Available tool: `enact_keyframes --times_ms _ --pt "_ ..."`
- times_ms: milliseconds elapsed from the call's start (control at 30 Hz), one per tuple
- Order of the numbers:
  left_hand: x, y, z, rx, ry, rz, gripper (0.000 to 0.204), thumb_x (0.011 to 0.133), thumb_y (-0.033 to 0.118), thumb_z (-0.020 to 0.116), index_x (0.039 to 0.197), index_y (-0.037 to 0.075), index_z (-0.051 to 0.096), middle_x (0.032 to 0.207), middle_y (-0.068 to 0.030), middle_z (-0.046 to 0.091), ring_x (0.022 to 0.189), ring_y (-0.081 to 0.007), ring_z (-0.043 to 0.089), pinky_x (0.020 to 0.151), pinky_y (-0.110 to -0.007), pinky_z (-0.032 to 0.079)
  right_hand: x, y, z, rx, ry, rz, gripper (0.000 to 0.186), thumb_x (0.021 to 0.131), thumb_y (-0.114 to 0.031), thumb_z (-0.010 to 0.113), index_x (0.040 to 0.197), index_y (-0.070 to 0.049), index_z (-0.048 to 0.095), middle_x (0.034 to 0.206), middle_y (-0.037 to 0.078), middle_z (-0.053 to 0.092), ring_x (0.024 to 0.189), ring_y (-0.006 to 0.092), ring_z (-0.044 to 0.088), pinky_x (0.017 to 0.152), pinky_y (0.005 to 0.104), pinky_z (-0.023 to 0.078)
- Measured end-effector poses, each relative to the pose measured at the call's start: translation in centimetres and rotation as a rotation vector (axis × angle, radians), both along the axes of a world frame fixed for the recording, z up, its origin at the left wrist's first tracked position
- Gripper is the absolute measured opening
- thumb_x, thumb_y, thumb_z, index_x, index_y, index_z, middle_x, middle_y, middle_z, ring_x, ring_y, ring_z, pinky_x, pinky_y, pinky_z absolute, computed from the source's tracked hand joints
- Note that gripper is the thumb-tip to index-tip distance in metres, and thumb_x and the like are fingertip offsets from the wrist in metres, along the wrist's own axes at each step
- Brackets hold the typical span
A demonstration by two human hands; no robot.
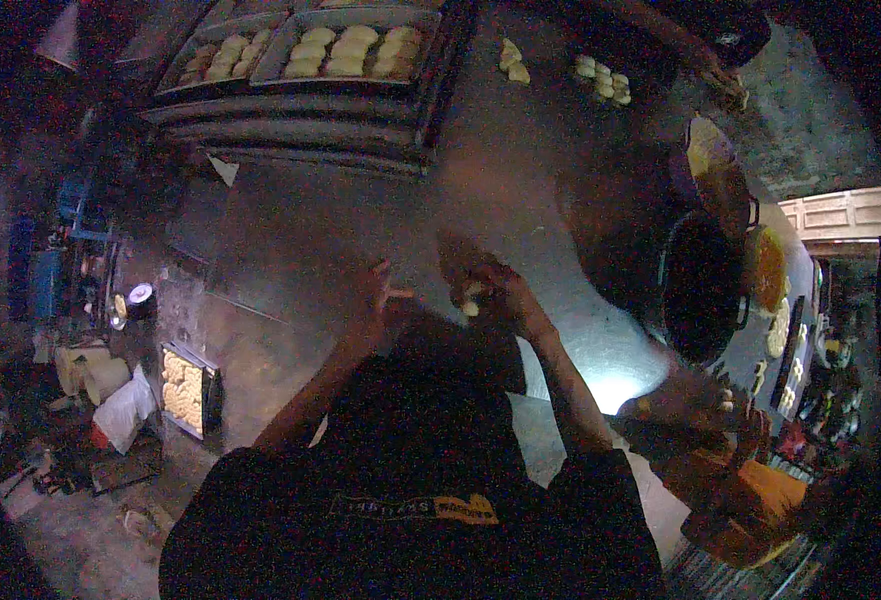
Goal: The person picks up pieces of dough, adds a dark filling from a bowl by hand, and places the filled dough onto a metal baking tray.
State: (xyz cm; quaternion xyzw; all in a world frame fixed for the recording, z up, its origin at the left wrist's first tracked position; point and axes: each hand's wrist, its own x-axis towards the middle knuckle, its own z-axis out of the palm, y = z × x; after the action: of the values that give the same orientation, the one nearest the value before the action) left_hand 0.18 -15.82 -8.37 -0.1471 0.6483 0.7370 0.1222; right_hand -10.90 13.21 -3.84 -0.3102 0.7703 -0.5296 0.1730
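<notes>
Over the near edge of the grey worktable [500, 160], my right hand [503, 292] is closed around a small pale piece of dough [471, 303]. Part of that piece sticks out below the fingers; the rest is hidden in shadow. To its left, my left hand [385, 297] has its fingers stretched apart and holds nothing that I can see. Farther off on the table lie a few shaped dough pieces [513, 62] and a cluster of dough pieces [603, 80].
Stacked trays [350, 80] of dough rolls stand far left. At right are a large black pan [702, 285] and a basin [712, 165]. A person in orange [745, 510] works near right; another person's hand [725, 85] reaches in far right. A filled tray [188, 390] sits left.
</notes>
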Motion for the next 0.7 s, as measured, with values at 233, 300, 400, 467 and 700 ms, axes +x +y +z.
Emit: enact_keyframes --times_ms 233,300,400,467,700 --pt "3.3 -3.8 1.2 -0.155 0.000 0.177 0.055 0.107 0.036 0.043 0.151 0.004 0.035 0.145 -0.0178 0.047 0.122 -0.0316 0.057 0.103 -0.043 0.047 -14.2 -1.2 0.1 0.196 0.154 -0.128 0.034 0.081 -0.012 0.076 0.114 -0.007 0.068 0.120 0.015 0.067 0.115 0.0294 0.062 0.090 0.0398 0.054" --pt "2.2 -4.3 2.0 -0.303 0.105 0.126 0.056 0.106 0.037 0.045 0.150 0.004 0.037 0.142 -0.0171 0.050 0.123 -0.0319 0.057 0.103 -0.043 0.047 -22.4 1.1 -2.4 0.329 0.249 -0.317 0.034 0.081 -0.010 0.076 0.114 -0.005 0.068 0.119 0.014 0.067 0.112 0.0277 0.064 0.087 0.0385 0.055" --pt "2.4 -6.1 4.1 -0.430 0.187 0.159 0.057 0.105 0.038 0.048 0.149 0.003 0.039 0.137 -0.0159 0.055 0.124 -0.0325 0.056 0.103 -0.043 0.046 -28.9 -1.4 -3.1 0.741 0.153 -0.504 0.033 0.081 -0.010 0.076 0.113 -0.005 0.068 0.117 0.014 0.068 0.110 0.0271 0.064 0.087 0.0383 0.055" --pt "2.4 -6.8 7.2 -0.005 -0.012 0.308 0.057 0.104 0.040 0.049 0.147 0.003 0.041 0.132 -0.0151 0.061 0.120 -0.0321 0.059 0.099 -0.042 0.049 -31.0 -3.2 -4.2 0.885 0.094 -0.515 0.032 0.081 -0.009 0.076 0.112 -0.005 0.068 0.116 0.013 0.068 0.109 0.0266 0.065 0.086 0.0381 0.055" --pt "4.6 -8.4 10.9 -0.031 -0.037 0.399 0.058 0.105 0.043 0.048 0.148 0.005 0.040 0.124 -0.0194 0.064 0.100 -0.0280 0.068 0.086 -0.041 0.055 -32.6 -2.3 -4.9 0.938 0.025 -0.624 0.030 0.081 -0.007 0.075 0.110 -0.004 0.068 0.112 0.011 0.069 0.104 0.0250 0.065 0.085 0.0375 0.055"
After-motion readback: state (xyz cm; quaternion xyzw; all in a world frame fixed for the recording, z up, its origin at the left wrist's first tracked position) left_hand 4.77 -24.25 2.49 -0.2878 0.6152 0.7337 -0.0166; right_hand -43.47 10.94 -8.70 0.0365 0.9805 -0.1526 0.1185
